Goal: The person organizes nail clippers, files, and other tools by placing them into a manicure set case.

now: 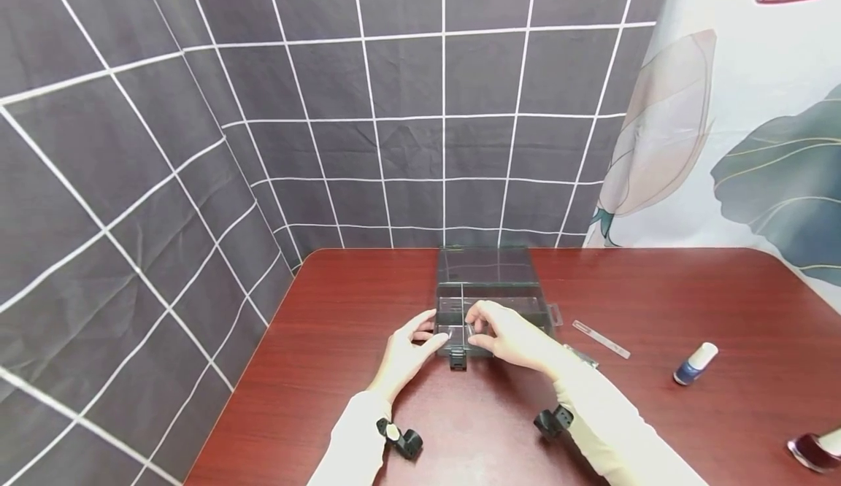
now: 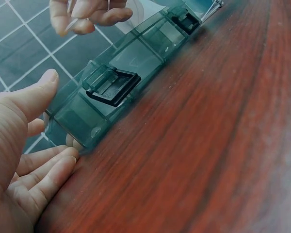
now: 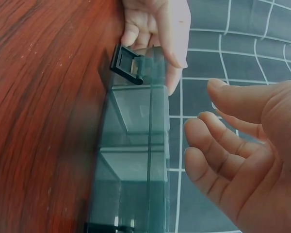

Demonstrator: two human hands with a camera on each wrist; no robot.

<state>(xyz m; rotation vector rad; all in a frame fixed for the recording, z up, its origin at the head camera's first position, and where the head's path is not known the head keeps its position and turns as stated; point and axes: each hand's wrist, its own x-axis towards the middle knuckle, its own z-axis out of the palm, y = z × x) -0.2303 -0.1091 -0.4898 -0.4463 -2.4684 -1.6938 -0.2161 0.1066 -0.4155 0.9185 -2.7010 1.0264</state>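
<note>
A clear dark-green compartment box [image 1: 519,303] lies open on the red-brown table [image 1: 657,289], its lid [image 1: 486,263] folded back. My left hand [image 1: 410,351] holds the box's front left corner, thumb over the rim and fingers outside, beside a black latch [image 2: 111,85]. My right hand [image 1: 512,340] hovers over the front compartments and pinches a thin clear divider [image 2: 70,23] between thumb and fingers. The right wrist view shows the box wall [image 3: 136,145], the left hand [image 3: 155,29] on the corner and the right hand [image 3: 242,145] with curled fingers.
A clear flat strip [image 1: 601,338] lies on the table right of the box. A blue bottle with a white cap [image 1: 695,364] lies further right. A dark red round object [image 1: 811,451] sits at the lower right edge. Grid-patterned cloth walls stand behind and left.
</note>
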